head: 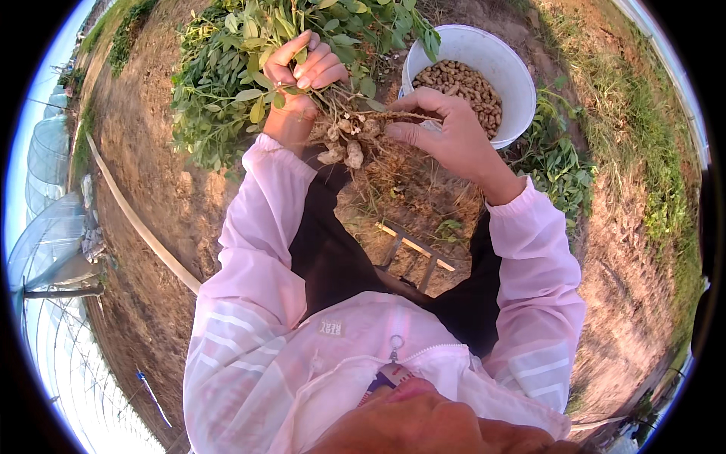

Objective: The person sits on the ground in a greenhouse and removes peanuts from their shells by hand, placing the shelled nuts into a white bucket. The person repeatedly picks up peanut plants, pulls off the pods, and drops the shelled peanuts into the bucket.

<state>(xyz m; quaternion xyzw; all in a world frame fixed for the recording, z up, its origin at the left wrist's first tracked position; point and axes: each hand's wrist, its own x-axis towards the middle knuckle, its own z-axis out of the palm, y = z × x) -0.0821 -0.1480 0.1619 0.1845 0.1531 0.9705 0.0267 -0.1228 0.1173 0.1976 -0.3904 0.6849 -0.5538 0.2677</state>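
Observation:
My left hand (306, 68) is closed around the stems of an uprooted peanut plant (272, 34), whose leafy tops spread above and to the left. Below the fist hang its roots with several pale peanut pods (354, 154). To the right, my right hand (422, 122) has thumb and fingers around a thin root that stretches sideways from the cluster; whether they pinch it firmly is hard to tell. Just behind that hand stands a white plastic bucket (520, 93), partly filled with peanuts in their shells (462, 85).
A low metal-framed stool (417, 247) shows between my knees. More leafy plants (561, 176) lie right of the bucket. A pale hose (142, 227) crosses the soil at left, near plastic-covered greenhouse tunnels (48, 227). Grass (635, 113) grows along the right.

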